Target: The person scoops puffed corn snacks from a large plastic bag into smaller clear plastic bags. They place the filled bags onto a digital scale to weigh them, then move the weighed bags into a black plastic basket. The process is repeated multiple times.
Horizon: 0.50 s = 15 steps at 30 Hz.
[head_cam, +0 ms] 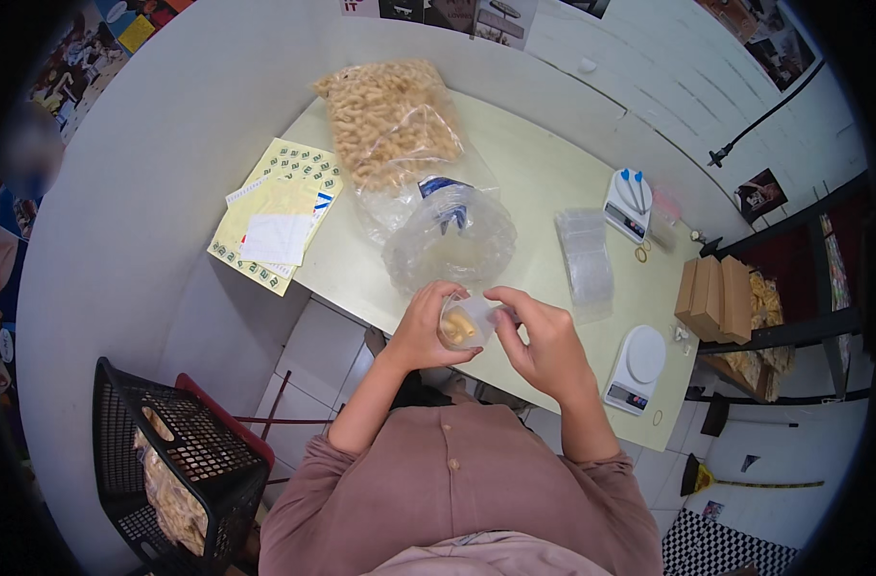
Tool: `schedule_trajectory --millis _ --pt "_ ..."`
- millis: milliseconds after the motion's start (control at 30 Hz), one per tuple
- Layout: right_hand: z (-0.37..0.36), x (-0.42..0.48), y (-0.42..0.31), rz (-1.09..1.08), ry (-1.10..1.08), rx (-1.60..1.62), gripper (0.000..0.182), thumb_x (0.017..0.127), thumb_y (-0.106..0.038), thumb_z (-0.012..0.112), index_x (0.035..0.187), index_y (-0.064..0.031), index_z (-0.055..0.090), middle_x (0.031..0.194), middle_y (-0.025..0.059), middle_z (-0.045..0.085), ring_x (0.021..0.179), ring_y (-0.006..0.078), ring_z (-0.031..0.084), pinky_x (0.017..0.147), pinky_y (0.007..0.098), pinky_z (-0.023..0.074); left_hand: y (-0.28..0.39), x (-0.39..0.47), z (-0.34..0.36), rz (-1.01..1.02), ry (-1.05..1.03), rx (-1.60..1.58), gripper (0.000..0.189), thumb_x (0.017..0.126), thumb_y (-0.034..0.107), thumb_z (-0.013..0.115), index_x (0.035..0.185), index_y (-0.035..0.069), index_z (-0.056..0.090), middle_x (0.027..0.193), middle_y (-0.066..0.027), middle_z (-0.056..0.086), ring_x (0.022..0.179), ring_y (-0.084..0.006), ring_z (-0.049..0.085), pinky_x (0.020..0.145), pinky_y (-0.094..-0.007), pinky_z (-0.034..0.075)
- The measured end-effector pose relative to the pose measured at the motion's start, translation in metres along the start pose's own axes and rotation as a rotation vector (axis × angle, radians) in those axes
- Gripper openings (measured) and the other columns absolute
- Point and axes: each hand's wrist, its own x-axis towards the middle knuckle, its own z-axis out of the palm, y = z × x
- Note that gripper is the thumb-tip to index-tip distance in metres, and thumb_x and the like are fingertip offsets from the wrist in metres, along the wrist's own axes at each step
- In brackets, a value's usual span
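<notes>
My left hand (425, 327) is wrapped around a clear plastic cup (458, 344) holding a few curved, pale yellow snack pieces (455, 327). At the cup's right side, my right hand (542, 338) pinches a translucent plastic piece, perhaps a small bag, whose far end reaches the cup's mouth. Just beyond both hands lies a crumpled clear plastic bag (449, 241) with its mouth open. Behind it rests a large clear bag of curved snacks (395, 122). A stack of flat clear plastic bags (585, 255) lies to the right on the table.
Two white digital scales (634, 371) (627, 205) are on the table's right side, the farther one bearing blue-handled tools (634, 189). Papers (276, 223) overhang the left edge. Cardboard boxes (711, 299) stand at right. A black plastic basket (186, 439) with bagged snacks stands lower left.
</notes>
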Motion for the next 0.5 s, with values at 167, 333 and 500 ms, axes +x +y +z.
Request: schedule_trajectory --millis 167,333,500 --pt "-0.013 -0.005 -0.008 0.040 0.303 0.058 0.018 0.075 0.001 0.052 0.094 0.0003 0.054 0.067 0.0120 0.058 0.060 0.0203 0.061 0.052 0.0279 0.0464 -0.004 -0.004 -0.006 -0.031 0.032 -0.055 0.072 0.047 0.020 0.076 0.108 0.003 0.041 0.100 -0.0111 0.048 0.095 -0.0255 0.048 0.081 -0.0341 0.039" --pt "-0.005 -0.016 0.028 0.241 0.742 0.444 0.011 0.083 -0.001 0.045 0.092 0.0015 0.050 0.072 0.0118 0.058 0.063 0.0175 0.060 0.054 0.0248 0.0477 -0.026 -0.019 -0.017 -0.178 0.184 -0.603 0.072 0.055 0.031 0.072 0.111 0.002 0.038 0.102 -0.0095 0.046 0.094 -0.0210 0.047 0.082 -0.0337 0.039" --pt "0.061 -0.044 0.095 0.482 0.737 0.695 0.009 0.086 -0.003 0.041 0.092 0.0014 0.045 0.078 0.0136 0.057 0.066 0.0191 0.060 0.062 0.0269 0.0504 -0.048 -0.033 -0.057 -0.185 0.501 -1.308 0.077 0.061 0.048 0.063 0.114 0.002 0.034 0.097 -0.0070 0.044 0.087 -0.0177 0.045 0.078 -0.0317 0.037"
